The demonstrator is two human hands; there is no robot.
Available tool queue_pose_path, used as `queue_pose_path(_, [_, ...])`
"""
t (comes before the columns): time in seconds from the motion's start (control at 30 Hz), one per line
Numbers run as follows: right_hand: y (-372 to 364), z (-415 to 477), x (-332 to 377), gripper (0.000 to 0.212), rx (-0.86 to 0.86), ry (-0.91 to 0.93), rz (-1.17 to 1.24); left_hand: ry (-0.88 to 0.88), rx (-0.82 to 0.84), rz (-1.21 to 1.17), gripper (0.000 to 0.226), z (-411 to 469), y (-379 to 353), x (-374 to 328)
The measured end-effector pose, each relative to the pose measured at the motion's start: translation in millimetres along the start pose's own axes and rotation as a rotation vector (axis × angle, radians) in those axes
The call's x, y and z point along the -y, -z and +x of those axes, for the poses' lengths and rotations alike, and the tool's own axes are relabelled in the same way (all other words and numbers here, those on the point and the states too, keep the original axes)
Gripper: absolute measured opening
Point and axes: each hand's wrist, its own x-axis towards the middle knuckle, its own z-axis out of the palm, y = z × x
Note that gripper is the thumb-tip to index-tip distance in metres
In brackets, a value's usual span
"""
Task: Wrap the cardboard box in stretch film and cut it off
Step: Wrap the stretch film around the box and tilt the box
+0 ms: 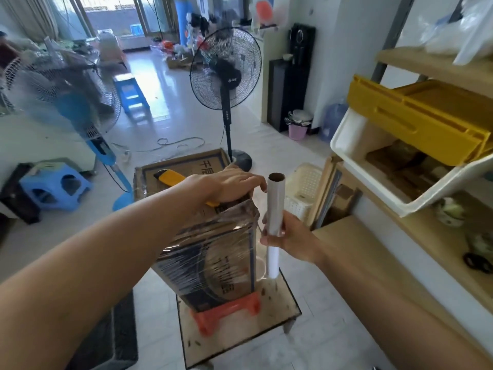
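A tall cardboard box (210, 257) with blue print stands on an orange stool (226, 313), its near sides covered in glossy stretch film. My left hand (226, 185) lies flat on the box's top near its right edge, fingers spread. A yellow utility knife (168, 177) rests on the box top, partly under that hand. My right hand (288, 236) grips the stretch film roll (274, 212), held upright just right of the box, with film running from it to the box corner.
The stool sits on a low glass-topped table (277, 311). A white basket (304, 190) stands behind the roll. Wooden shelves with a yellow-lidded white bin (400, 145) line the right. A black fan (226, 73) stands behind, a blue fan (80, 102) and blue stool (56, 185) to the left.
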Motion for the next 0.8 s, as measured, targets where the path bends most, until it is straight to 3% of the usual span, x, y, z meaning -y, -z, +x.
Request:
queue_pose_path(0.2, [21, 26, -5, 0.039, 0.109, -0.046, -0.047, 0.072, 0.018, -0.121, 0.045, 4, 5, 1])
queue_pose_path(0.33, [38, 42, -12, 0.04, 0.351, 0.0, 0.092, 0.071, -0.056, -0.149, 0.042, 7, 2, -1])
queue_pose_path(0.47, [63, 63, -15, 0.035, 0.581, 0.029, -0.019, 0.066, -0.113, -0.164, 0.042, 9, -1, -2])
queue_pose_path(0.6, [79, 87, -17, 0.032, 0.755, 0.021, 0.035, 0.137, -0.166, -0.17, 0.045, 12, -2, -7])
queue_pose_path(0.8, [83, 119, -18, 0.025, 0.711, 0.109, -0.013, 0.194, -0.176, -0.186, 0.052, 14, -3, -22])
